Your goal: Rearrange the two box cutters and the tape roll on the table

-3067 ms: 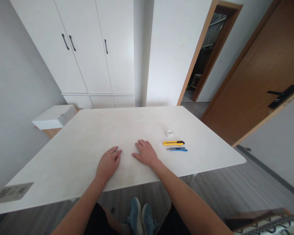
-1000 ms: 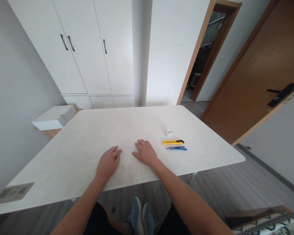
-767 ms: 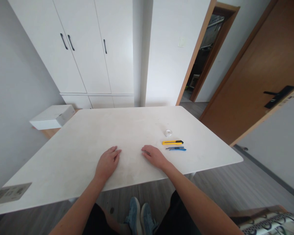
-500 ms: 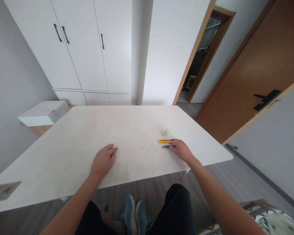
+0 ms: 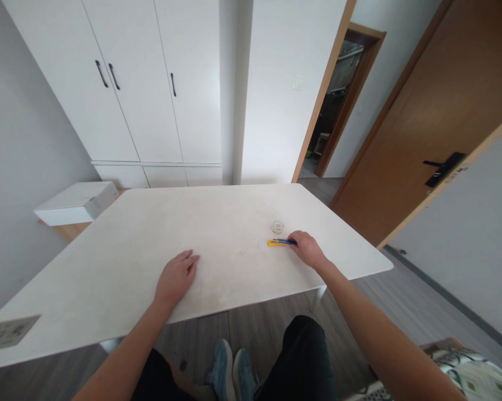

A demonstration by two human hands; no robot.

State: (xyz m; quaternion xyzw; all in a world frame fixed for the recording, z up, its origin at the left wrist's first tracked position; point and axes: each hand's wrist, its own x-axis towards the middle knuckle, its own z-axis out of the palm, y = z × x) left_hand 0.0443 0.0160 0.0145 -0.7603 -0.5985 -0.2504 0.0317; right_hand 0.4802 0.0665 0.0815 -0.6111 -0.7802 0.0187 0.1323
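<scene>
My right hand (image 5: 307, 248) is closed around the near end of a slim blue pen (image 5: 284, 241), at the right side of the white table (image 5: 121, 267). The pen points left, lying across or just above a yellow utility knife (image 5: 271, 243). The knife's right end is hidden behind the pen and fingers, so I cannot tell whether the hand grips it too. A small clear tape roll (image 5: 278, 227) sits just beyond them. My left hand (image 5: 176, 277) rests flat on the tabletop near the front edge, fingers loosely apart, holding nothing.
A printed grey label (image 5: 9, 333) lies at the table's left front corner. Beyond the left edge stands a white box (image 5: 76, 204). White cabinets (image 5: 150, 100) rise behind the table, and a brown door (image 5: 426, 111) is at the right.
My right hand has moved slightly away from me with the blue pen, from in front of the utility knife to over it. The left hand stays in place.
</scene>
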